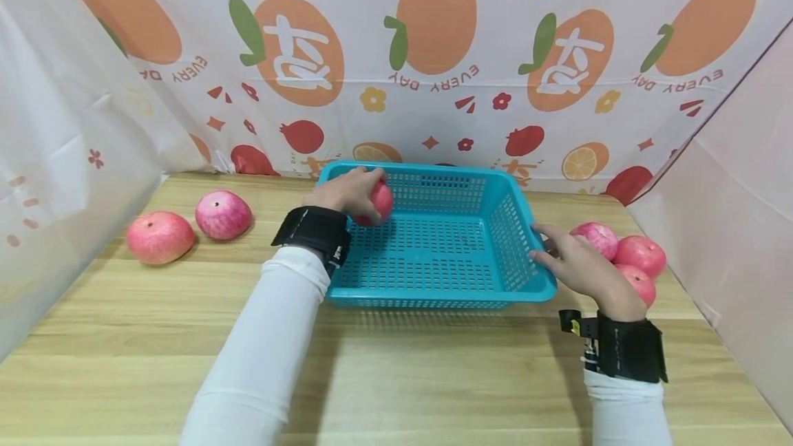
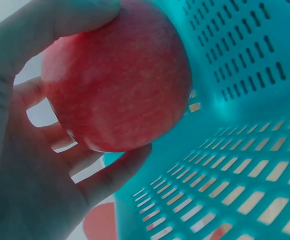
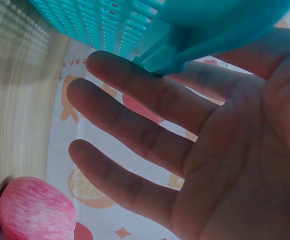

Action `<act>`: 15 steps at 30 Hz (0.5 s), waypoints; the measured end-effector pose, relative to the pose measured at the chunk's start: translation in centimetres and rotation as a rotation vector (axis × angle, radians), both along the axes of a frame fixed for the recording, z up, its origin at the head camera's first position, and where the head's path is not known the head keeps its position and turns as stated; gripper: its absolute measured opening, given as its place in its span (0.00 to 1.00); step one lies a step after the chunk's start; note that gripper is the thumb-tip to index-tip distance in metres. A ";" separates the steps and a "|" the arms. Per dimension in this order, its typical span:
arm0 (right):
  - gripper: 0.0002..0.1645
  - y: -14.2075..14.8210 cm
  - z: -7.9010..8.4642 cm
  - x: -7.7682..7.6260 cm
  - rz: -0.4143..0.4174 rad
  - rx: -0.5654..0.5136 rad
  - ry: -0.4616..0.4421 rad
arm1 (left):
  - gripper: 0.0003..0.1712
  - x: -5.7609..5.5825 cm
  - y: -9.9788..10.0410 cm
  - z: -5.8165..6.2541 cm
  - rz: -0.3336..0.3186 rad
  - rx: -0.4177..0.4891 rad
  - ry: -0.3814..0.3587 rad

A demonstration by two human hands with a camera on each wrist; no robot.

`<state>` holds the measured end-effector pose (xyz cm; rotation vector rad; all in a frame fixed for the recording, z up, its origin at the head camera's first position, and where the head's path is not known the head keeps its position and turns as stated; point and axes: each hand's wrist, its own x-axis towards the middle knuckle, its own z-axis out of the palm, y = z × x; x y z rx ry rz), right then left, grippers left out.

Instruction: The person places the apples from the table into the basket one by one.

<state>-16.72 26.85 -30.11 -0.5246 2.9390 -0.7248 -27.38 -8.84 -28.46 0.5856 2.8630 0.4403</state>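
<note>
A red apple [image 2: 120,80] is gripped in my left hand [image 1: 347,191], the thumb on one side and the fingers around the other. That hand holds the apple inside the left end of a blue plastic basket [image 1: 427,292], close to its back-left corner. My right hand [image 1: 579,267] is at the basket's right end and holds the rim, with the thumb over it. In the right wrist view the other fingers [image 3: 145,137] stretch out below the rim, along the outside of the perforated wall.
To the left on the wooden table [image 1: 434,377] lie two apples, a red apple [image 1: 160,237] and a streaked pink apple [image 1: 224,215]. Several more apples [image 1: 641,255] cluster right of the basket, partly behind my right hand. A fruit-printed curtain [image 1: 372,122] hangs behind the basket.
</note>
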 end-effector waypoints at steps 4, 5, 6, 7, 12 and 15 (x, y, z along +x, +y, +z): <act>0.34 0.1 -0.1 0.1 0.000 -0.002 -0.003 | 0.43 0.0 0.1 -0.5 0.019 0.009 -0.030; 0.34 0.1 -0.1 0.1 0.002 -0.006 -0.004 | 0.43 0.0 0.1 -0.6 0.025 0.010 -0.036; 0.34 0.1 -0.1 0.1 0.006 -0.010 -0.003 | 0.43 0.0 0.1 -0.7 0.030 0.009 -0.039; 0.34 0.1 -0.1 0.1 0.010 -0.013 -0.003 | 0.43 0.0 0.1 -0.8 0.031 0.008 -0.039; 0.34 0.0 -0.1 0.1 0.018 -0.022 -0.001 | 0.42 -0.1 0.1 -1.0 0.036 -0.006 -0.037; 0.34 -0.1 0.0 0.1 0.016 -0.020 -0.002 | 0.42 -0.1 0.0 -1.1 0.041 -0.019 -0.043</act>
